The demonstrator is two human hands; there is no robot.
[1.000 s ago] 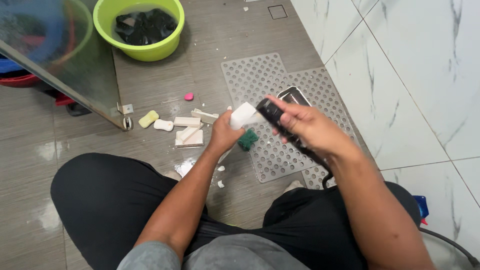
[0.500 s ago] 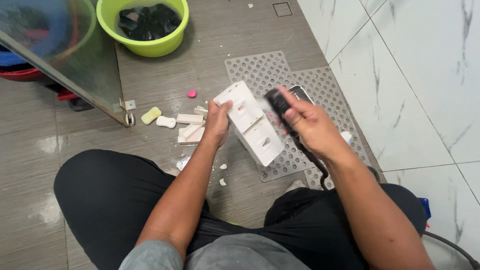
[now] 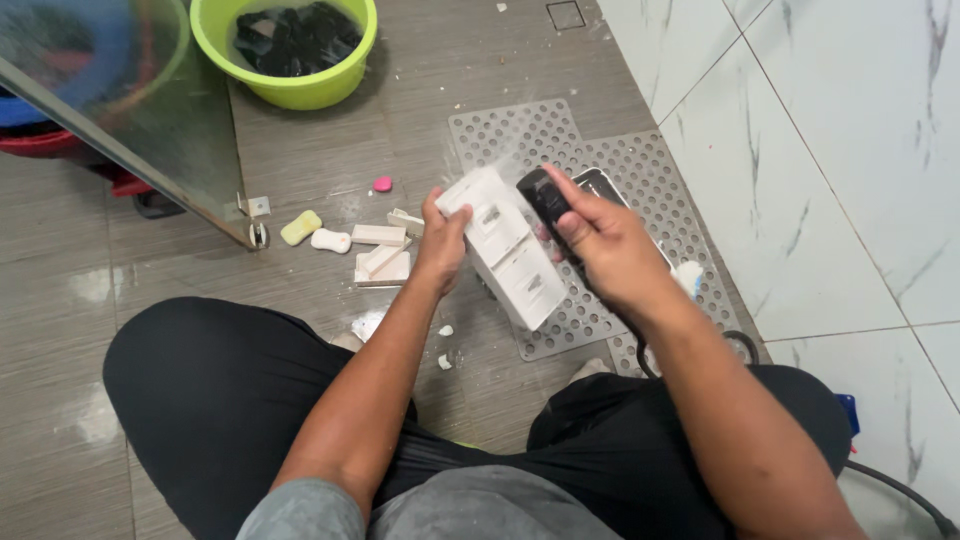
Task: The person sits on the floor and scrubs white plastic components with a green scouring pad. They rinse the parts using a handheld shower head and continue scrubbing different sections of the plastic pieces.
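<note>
My left hand (image 3: 441,243) grips a long white plastic rack (image 3: 507,248) with two slotted sections, held tilted over the floor. My right hand (image 3: 605,243) holds a black hand sprayer (image 3: 546,196) with a black hose, its head right against the rack's upper end. A fine spray of water shows around the rack's top. I sit cross-legged in black trousers on the wet tiled floor.
A grey perforated mat (image 3: 560,160) lies under the rack. White plastic pieces (image 3: 381,262), yellow (image 3: 300,228), white (image 3: 330,241) and pink (image 3: 382,184) soap bars lie left. A green basin (image 3: 287,50) of dark cloth stands at the back. A glass door (image 3: 120,110) is left, a marble wall (image 3: 830,150) right.
The white rack has been turned from end-on to lengthwise and lowered a little. The sprayer has stayed against its upper end, and spray now shows there.
</note>
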